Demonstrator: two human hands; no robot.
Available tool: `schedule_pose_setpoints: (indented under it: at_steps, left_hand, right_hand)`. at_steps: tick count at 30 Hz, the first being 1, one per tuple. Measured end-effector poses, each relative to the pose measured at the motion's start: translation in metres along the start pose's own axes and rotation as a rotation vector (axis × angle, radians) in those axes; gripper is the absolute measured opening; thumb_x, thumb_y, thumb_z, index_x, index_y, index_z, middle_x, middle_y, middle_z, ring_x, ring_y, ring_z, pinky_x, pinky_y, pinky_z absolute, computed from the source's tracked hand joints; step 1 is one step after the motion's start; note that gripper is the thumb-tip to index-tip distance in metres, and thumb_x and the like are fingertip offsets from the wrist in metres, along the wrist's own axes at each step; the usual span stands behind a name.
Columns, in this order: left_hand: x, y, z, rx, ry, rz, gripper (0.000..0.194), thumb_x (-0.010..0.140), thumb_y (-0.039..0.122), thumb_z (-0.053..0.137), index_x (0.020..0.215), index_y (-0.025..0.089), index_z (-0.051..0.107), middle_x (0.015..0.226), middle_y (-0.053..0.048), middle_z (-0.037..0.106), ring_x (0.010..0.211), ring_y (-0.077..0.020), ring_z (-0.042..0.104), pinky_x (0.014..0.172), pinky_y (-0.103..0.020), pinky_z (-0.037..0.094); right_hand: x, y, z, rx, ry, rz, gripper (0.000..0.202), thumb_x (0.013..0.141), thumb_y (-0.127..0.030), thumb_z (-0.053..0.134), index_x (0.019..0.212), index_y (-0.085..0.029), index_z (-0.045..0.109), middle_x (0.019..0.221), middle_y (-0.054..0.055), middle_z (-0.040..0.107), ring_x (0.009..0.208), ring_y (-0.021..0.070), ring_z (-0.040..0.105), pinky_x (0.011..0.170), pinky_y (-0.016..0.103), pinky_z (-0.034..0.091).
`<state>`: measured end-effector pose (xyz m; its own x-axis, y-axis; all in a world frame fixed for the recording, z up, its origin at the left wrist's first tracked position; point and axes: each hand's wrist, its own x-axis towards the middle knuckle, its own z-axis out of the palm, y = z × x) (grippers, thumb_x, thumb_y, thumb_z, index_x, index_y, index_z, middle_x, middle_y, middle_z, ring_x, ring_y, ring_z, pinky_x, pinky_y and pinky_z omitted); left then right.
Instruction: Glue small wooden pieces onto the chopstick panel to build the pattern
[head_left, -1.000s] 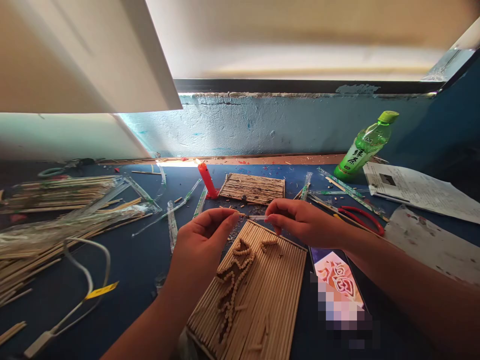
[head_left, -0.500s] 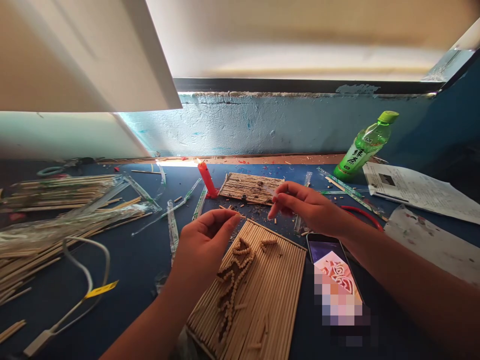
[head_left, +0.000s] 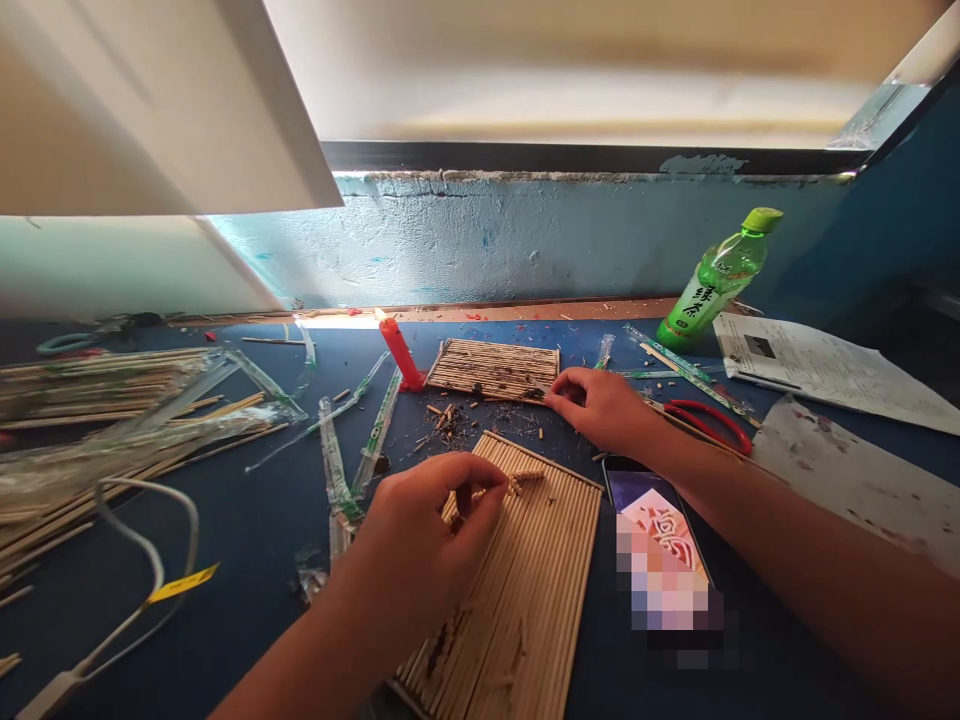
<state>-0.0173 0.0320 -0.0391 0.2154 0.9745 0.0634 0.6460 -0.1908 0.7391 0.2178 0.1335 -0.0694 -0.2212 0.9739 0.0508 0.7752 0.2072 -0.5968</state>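
Note:
My left hand [head_left: 439, 535] is over a panel of thin wooden sticks laid side by side [head_left: 551, 560], thumb and forefinger pinched. Whatever is in the pinch is too small to make out. The fingertips are close to a short raised row of cut stick pieces [head_left: 529, 478] on the panel; my hand partly covers more of these raised outlines. Farther back, my right hand [head_left: 592, 400] is closed on a thin pale strip, its tip at the near right edge of a smaller, darkened stick mat [head_left: 495, 368].
A lit red candle [head_left: 401, 352] stands left of the mat. Charred bits and stick ends [head_left: 446, 425] litter the table. Around are a phone [head_left: 664, 540], red-handled tool [head_left: 712, 420], green tea bottle [head_left: 716, 285], papers [head_left: 832, 375], bundled sticks [head_left: 112, 385] and a white cable [head_left: 191, 540].
My left hand has come down and right over the stick panel, near the short raised row. My right hand has lowered the pale strip to the smaller mat's edge. The view has shifted slightly.

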Motion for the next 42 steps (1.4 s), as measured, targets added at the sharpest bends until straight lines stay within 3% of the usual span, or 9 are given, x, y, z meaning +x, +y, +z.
schedule_pose_setpoints:
  at_steps: [14,24,27,31,37,42]
  left_hand:
    - [0.002,-0.001,0.013,0.039,-0.091,0.082,0.014,0.09,0.029,0.057,0.085,0.024,0.069,0.083,0.0,0.064,0.06,-0.0132,0.055,0.059,-0.028,0.044]
    - [0.004,-0.01,0.015,0.048,-0.074,0.084,0.014,0.089,0.026,0.059,0.088,0.027,0.074,0.095,-0.002,0.062,0.078,-0.017,0.061,0.072,-0.031,0.049]
    - [0.005,-0.012,0.016,0.063,-0.06,0.089,0.014,0.088,0.026,0.061,0.087,0.029,0.074,0.094,-0.002,0.06,0.083,-0.0188,0.061,0.076,-0.033,0.048]
    - [0.005,-0.015,0.016,0.063,-0.058,0.096,0.014,0.088,0.026,0.06,0.088,0.031,0.074,0.097,-0.002,0.058,0.088,-0.0193,0.06,0.077,-0.033,0.048]
    - [0.007,-0.014,0.012,-0.028,-0.057,0.067,0.011,0.089,0.03,0.062,0.086,0.029,0.072,0.097,0.0,0.061,0.086,-0.0179,0.059,0.074,-0.03,0.046]
    - [0.008,-0.009,0.007,-0.115,-0.03,-0.072,0.015,0.088,0.039,0.064,0.09,0.026,0.071,0.074,0.002,0.064,0.068,-0.0165,0.056,0.062,-0.029,0.043]
  right_hand:
    - [-0.003,0.0,0.007,-0.009,0.011,-0.042,0.021,0.085,-0.04,0.063,0.09,-0.02,0.06,0.075,0.003,0.07,0.065,0.016,0.061,0.06,0.03,0.04]
    - [-0.005,-0.003,0.002,-0.015,0.048,-0.075,0.021,0.089,-0.039,0.059,0.093,-0.019,0.061,0.077,0.001,0.07,0.065,0.0136,0.059,0.06,0.028,0.039]
    - [-0.006,-0.008,-0.004,-0.02,0.068,-0.155,0.017,0.089,-0.035,0.06,0.094,-0.018,0.062,0.079,0.001,0.069,0.067,0.0136,0.058,0.062,0.028,0.039]
    - [-0.015,-0.023,-0.015,0.019,0.047,-0.38,0.008,0.089,-0.023,0.06,0.093,-0.018,0.063,0.085,0.001,0.068,0.076,0.0125,0.058,0.07,0.026,0.041]
    - [-0.033,-0.049,-0.025,0.106,-0.157,-0.633,0.01,0.091,-0.02,0.062,0.099,-0.017,0.066,0.091,0.0,0.069,0.082,0.0101,0.06,0.078,0.023,0.045]
    - [-0.04,-0.056,-0.021,0.134,-0.259,-0.69,0.013,0.092,-0.024,0.062,0.102,-0.017,0.067,0.097,0.002,0.07,0.091,0.011,0.062,0.084,0.025,0.046]
